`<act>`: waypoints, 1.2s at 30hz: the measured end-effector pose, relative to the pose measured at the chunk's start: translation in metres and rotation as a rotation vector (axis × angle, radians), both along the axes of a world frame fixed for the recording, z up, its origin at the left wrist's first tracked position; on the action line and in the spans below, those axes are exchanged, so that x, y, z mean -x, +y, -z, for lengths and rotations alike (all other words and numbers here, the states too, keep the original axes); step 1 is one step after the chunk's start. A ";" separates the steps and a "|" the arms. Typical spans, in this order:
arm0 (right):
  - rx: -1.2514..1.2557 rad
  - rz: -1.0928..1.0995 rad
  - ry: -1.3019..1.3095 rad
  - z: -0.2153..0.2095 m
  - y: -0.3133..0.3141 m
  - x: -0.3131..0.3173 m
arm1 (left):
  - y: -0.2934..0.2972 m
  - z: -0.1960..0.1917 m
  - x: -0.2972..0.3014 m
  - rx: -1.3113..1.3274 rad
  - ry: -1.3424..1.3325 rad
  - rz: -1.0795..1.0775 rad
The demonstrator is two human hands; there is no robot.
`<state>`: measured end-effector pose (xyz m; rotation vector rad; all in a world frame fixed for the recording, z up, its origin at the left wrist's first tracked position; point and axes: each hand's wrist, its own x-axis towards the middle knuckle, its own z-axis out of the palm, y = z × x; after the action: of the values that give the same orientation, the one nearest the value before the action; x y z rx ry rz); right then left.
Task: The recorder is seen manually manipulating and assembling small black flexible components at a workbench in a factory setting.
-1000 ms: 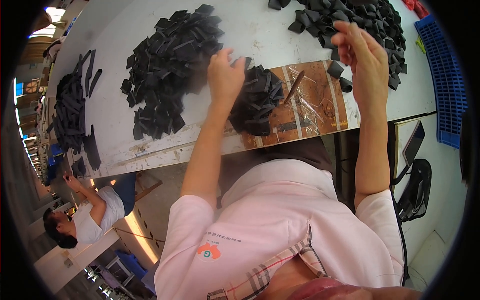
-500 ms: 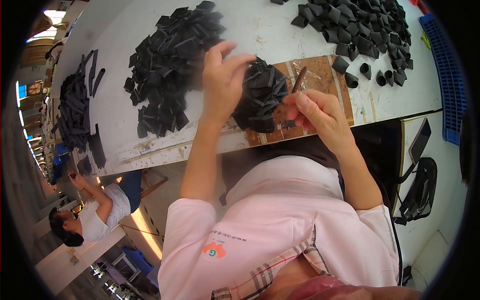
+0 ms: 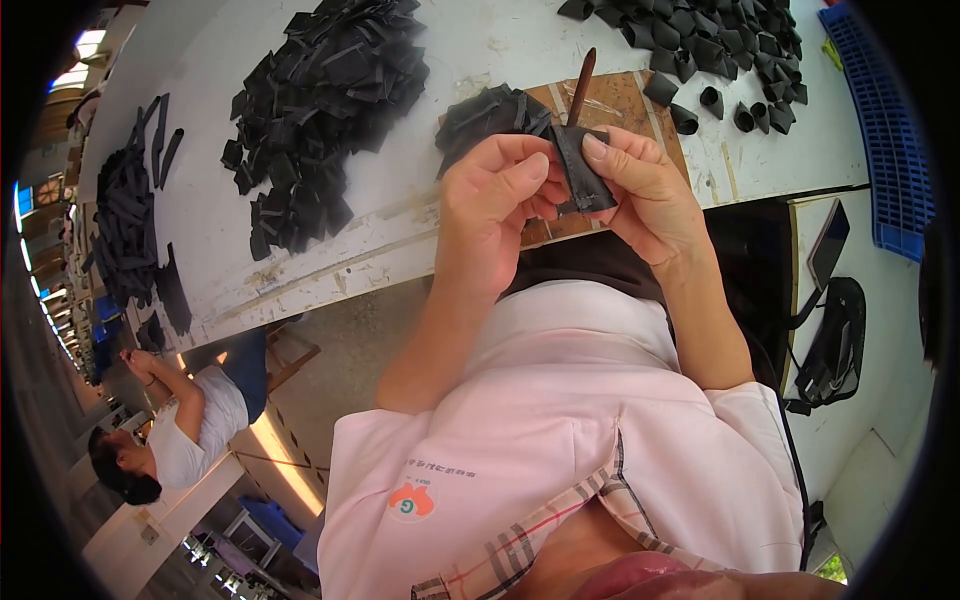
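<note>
Centre of frame: my left hand (image 3: 492, 190) and right hand (image 3: 655, 195) are pinching a flat black piece (image 3: 582, 172) at opposite edges; keeping those edges even seems best.

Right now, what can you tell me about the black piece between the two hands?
The black piece is small, dark and rather flat, looking like fabric or soft leather, with a seam or fold running along it. It is held slightly tilted over the brown board. The left hand touches its left side; the right hand grips its right side, thumb on its upper part. A brown pointed stick juts beyond its top edge; whether it goes inside is hidden.
</note>
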<state>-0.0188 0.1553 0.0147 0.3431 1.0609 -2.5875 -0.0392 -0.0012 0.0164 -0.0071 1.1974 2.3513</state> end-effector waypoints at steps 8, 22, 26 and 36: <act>-0.044 0.012 -0.028 0.004 0.005 -0.002 | 0.006 0.006 0.004 0.024 -0.034 0.044; -1.339 0.397 0.711 -0.010 -0.005 -0.008 | 0.029 0.000 -0.004 0.823 0.918 -0.312; -1.545 0.462 0.773 -0.001 -0.015 -0.002 | 0.039 0.011 -0.004 0.769 0.736 -0.563; -0.022 0.170 0.051 0.003 0.001 0.002 | 0.019 -0.007 0.006 -0.092 -0.005 -0.025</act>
<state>-0.0210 0.1562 0.0116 0.3904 1.1234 -2.7492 -0.0451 0.0174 0.0237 0.0032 1.0920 2.4242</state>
